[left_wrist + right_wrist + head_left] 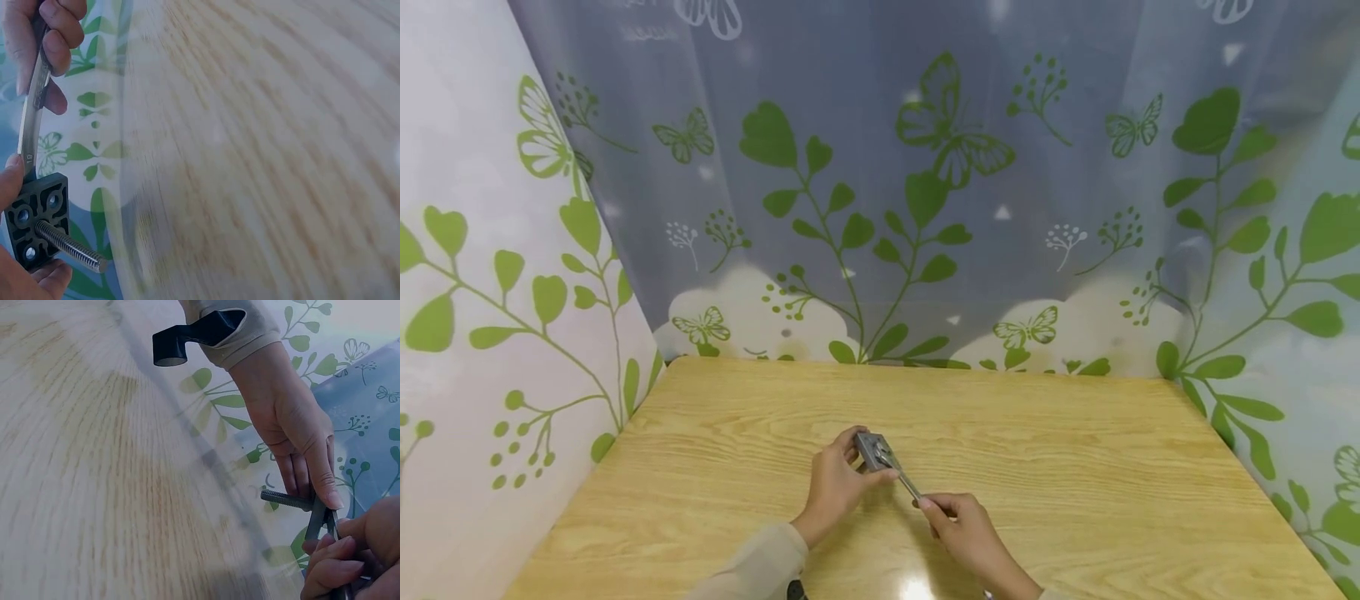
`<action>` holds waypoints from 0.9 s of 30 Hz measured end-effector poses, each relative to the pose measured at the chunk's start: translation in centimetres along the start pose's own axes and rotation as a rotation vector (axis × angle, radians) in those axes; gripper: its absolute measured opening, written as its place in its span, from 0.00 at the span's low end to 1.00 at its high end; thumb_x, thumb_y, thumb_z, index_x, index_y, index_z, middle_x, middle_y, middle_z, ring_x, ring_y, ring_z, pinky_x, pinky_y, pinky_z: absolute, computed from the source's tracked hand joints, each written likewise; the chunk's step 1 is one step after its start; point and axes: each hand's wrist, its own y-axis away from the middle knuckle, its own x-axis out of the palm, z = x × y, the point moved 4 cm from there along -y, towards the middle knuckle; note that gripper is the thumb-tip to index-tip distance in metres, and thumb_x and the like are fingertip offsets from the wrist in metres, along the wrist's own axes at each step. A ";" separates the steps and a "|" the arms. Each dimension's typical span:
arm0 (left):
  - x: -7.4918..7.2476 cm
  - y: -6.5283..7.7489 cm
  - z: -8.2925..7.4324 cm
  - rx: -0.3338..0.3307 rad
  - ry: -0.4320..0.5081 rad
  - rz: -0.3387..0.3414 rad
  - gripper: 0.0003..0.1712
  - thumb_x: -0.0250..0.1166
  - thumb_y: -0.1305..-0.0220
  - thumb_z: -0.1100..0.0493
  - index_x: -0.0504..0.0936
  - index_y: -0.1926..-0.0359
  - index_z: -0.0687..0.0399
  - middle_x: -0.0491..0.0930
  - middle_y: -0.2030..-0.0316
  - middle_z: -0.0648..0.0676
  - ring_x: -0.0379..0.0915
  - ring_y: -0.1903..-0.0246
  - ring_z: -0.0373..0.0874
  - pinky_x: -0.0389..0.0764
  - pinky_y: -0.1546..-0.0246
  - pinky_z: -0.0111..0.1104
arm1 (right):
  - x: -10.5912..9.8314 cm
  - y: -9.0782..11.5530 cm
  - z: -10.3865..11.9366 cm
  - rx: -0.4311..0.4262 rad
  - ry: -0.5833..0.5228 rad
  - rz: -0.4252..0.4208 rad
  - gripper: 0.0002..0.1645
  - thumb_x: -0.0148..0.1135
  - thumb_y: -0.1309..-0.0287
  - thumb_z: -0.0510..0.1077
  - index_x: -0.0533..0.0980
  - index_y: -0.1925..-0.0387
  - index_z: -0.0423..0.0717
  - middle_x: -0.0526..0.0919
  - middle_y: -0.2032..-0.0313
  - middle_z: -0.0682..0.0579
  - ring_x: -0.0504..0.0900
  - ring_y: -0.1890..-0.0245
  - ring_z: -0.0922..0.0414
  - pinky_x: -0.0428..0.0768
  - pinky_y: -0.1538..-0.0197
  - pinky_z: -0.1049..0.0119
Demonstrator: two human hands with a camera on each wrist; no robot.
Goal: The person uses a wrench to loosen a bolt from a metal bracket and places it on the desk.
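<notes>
Beige sleeve (752, 562) up front; right hand (966, 532) grips metal wrench (910, 484), its head at square plate (867, 450) left hand (833, 483) holds by edges; threaded rod (72, 245) juts from plate.

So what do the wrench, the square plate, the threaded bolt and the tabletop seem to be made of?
Wrench: probably steel, smooth with bright reflections.
Threaded bolt: metal, likely steel, its ridges shiny.
Square plate: matt dark grey; molded-looking channels suggest plastic, though cast metal is possible.
Tabletop: wood or wood-look laminate, yellowish grain with a glossy light spot.
</notes>
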 end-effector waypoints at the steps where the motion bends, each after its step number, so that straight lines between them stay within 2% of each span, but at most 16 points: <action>1: 0.1 0.0 0.0 0.002 -0.002 0.001 0.46 0.81 0.62 0.57 0.71 0.42 0.73 0.77 0.47 0.69 0.75 0.47 0.60 0.79 0.49 0.39 | 0.0 0.0 -0.1 0.000 -0.002 -0.001 0.23 0.52 0.30 0.47 0.77 0.50 0.29 0.70 0.82 0.55 0.59 0.87 0.66 0.58 0.85 0.81; 6: 0.2 0.1 -0.1 -0.012 -0.005 0.026 0.45 0.81 0.62 0.55 0.73 0.42 0.68 0.78 0.48 0.67 0.77 0.48 0.58 0.80 0.50 0.36 | -0.3 0.0 -0.4 -0.026 0.034 -0.017 0.22 0.51 0.30 0.46 0.78 0.52 0.29 0.69 0.83 0.55 0.57 0.87 0.67 0.57 0.85 0.81; 9: 0.1 0.0 -0.2 -0.038 0.032 0.078 0.45 0.80 0.60 0.53 0.72 0.41 0.66 0.78 0.47 0.67 0.77 0.48 0.57 0.81 0.51 0.34 | -0.9 -0.2 -0.6 -0.062 0.062 -0.019 0.21 0.53 0.31 0.46 0.79 0.55 0.30 0.69 0.83 0.55 0.58 0.87 0.67 0.58 0.85 0.81; 13: -0.1 -0.2 -0.1 -0.068 0.145 0.184 0.46 0.79 0.57 0.54 0.69 0.39 0.68 0.76 0.45 0.68 0.76 0.47 0.57 0.81 0.51 0.32 | -2.3 -1.1 -1.2 -0.117 0.126 0.011 0.19 0.54 0.32 0.46 0.81 0.58 0.32 0.68 0.83 0.56 0.60 0.86 0.68 0.61 0.83 0.80; 15: -0.2 -0.3 -0.1 -0.077 0.205 0.243 0.46 0.78 0.56 0.56 0.68 0.38 0.70 0.75 0.44 0.68 0.76 0.45 0.57 0.80 0.49 0.32 | -3.1 -1.5 -1.3 -0.144 0.177 0.024 0.18 0.54 0.31 0.45 0.80 0.58 0.32 0.71 0.81 0.55 0.63 0.83 0.68 0.64 0.81 0.78; 18: -0.4 -0.5 -0.3 -0.082 0.261 0.327 0.44 0.78 0.55 0.58 0.69 0.38 0.69 0.75 0.43 0.67 0.75 0.45 0.56 0.80 0.48 0.33 | -4.5 -2.4 -1.3 -0.162 0.240 0.024 0.15 0.54 0.32 0.41 0.80 0.58 0.32 0.78 0.74 0.48 0.67 0.79 0.65 0.69 0.78 0.74; 21: -0.7 -0.6 -0.6 -0.083 0.288 0.409 0.42 0.78 0.55 0.60 0.71 0.39 0.67 0.75 0.43 0.65 0.76 0.45 0.55 0.79 0.47 0.33 | -5.9 -3.2 -0.7 -0.174 0.291 0.032 0.14 0.55 0.33 0.42 0.80 0.58 0.33 0.82 0.67 0.44 0.69 0.76 0.64 0.70 0.76 0.72; 27: -0.7 -0.6 -1.4 -0.070 0.345 0.601 0.43 0.78 0.56 0.60 0.70 0.39 0.68 0.75 0.42 0.63 0.74 0.43 0.53 0.77 0.43 0.36 | -8.5 -5.3 1.2 -0.273 0.345 0.167 0.11 0.60 0.37 0.46 0.81 0.64 0.42 0.82 0.69 0.44 0.70 0.76 0.64 0.73 0.74 0.70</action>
